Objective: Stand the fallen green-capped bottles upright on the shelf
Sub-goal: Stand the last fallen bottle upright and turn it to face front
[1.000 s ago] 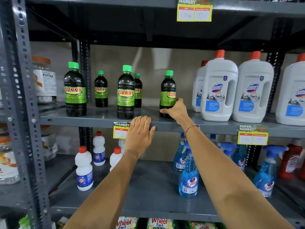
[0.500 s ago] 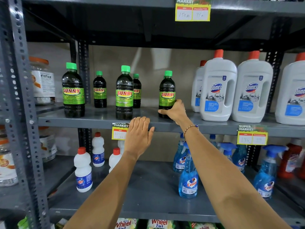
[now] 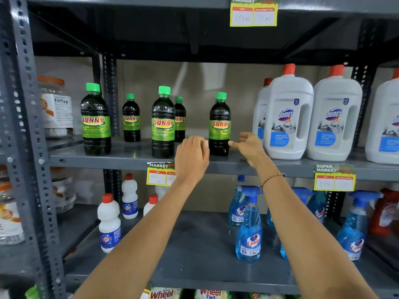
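Note:
Several dark green-capped SUNNY bottles stand upright on the grey middle shelf (image 3: 129, 155): one at the left (image 3: 95, 120), a small one behind it (image 3: 131, 119), one in the middle (image 3: 163, 124) with another behind it (image 3: 180, 119), and one on the right (image 3: 219, 126). My right hand (image 3: 248, 147) is open just right of the right bottle's base, fingers apart and a small gap from it. Held flat at the shelf's front edge, my left hand (image 3: 192, 158) hovers left of that bottle and holds nothing. No bottle lies on its side in view.
Large white Domex jugs (image 3: 289, 117) with orange caps stand close on the right of the same shelf. Below are white red-capped bottles (image 3: 109, 223) and blue Colin spray bottles (image 3: 248, 229). Yellow price tags (image 3: 160, 174) hang on the shelf edge. A grey upright post (image 3: 28, 126) is at left.
My right hand has let go of the right SUNNY bottle and drawn back to its right. My left hand has risen to the shelf edge beside that bottle.

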Available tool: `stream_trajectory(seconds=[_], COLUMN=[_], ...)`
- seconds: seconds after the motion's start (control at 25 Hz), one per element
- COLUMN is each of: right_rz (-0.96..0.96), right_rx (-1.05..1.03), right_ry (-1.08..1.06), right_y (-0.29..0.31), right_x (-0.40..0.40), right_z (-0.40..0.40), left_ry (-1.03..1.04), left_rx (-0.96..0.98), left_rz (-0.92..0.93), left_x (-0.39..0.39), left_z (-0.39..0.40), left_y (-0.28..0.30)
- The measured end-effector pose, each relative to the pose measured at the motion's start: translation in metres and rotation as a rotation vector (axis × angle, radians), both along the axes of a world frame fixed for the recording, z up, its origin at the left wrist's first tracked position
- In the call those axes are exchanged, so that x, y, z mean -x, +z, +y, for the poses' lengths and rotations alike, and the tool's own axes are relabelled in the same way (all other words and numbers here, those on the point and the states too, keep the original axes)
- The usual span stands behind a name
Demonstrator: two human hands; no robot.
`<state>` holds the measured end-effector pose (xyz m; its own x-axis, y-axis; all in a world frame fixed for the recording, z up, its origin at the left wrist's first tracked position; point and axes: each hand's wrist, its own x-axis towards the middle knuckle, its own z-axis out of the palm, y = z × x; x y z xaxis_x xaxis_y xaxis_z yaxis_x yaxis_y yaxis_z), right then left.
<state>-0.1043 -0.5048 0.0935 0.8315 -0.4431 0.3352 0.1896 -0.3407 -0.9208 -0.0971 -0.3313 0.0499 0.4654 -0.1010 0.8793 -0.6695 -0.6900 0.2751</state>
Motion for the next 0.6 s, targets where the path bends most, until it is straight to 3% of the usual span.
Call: stream_trajectory(seconds=[0.08, 0.2, 0.24, 0.4, 0.6], right_rz=[0.03, 0.1, 0.103, 0.081, 0.059], right_rx=[0.061, 0.173, 0.172, 0.17, 0.163], right_ry=[0.011, 0.076, 0.105, 0.11, 0.143], right_y=[0.001, -0.002, -0.003, -0.006, -0.005], right_x=[-0.005, -0.014, -0.015, -0.018, 0.002], right_z=[0.001, 0.001, 0.001, -0.004, -0.004], left_ry=[-0.151, -0.358, -0.373, -0.369, -0.453], left_rx=[0.067, 0.286, 0.276, 0.257, 0.301], left_rz=[0.246, 0.816, 0.872, 0.758, 0.756], left_x=[-0.007, -0.02, -0.026, -0.039, -0.027], left_z=[-0.01, -0.024, -0.028, -0.033, -0.024], left_y=[0.029, 0.055, 0.055, 0.043, 0.041])
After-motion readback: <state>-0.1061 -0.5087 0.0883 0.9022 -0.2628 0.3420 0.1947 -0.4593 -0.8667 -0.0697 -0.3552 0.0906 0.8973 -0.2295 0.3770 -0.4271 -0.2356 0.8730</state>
